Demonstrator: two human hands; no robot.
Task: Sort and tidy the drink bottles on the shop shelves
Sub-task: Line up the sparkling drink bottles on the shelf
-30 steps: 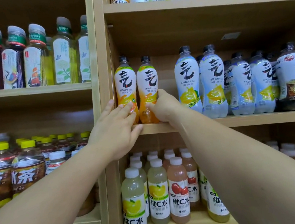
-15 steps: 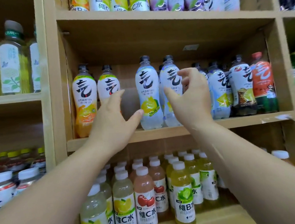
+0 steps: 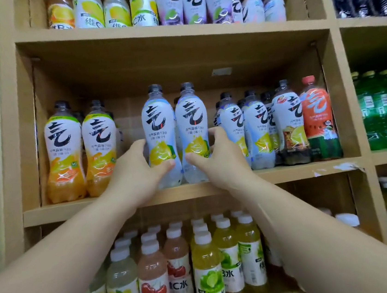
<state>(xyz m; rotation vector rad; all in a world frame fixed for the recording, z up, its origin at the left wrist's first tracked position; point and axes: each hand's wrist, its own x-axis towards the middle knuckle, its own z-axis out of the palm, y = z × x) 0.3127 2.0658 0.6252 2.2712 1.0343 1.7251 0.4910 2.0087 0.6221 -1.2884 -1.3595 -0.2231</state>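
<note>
On the middle shelf (image 3: 287, 174), frame centre, our left grip (image 3: 137, 174) clasps the left lemon bottle (image 3: 159, 126), our right grip (image 3: 215, 160) the right lemon bottle (image 3: 192, 122); next, we judge, slide both beside the orange bottles (image 3: 65, 161).

The left hand (image 3: 134, 174) and right hand (image 3: 215, 158) each grip 1 of 2 lemon bottles (image 3: 160, 128) on the middle shelf (image 3: 62, 210).

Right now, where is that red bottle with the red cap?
In the head view, the red bottle stands at the far right end of the middle shelf, between the shelf's side wall and a dark-bottomed bottle.
</note>
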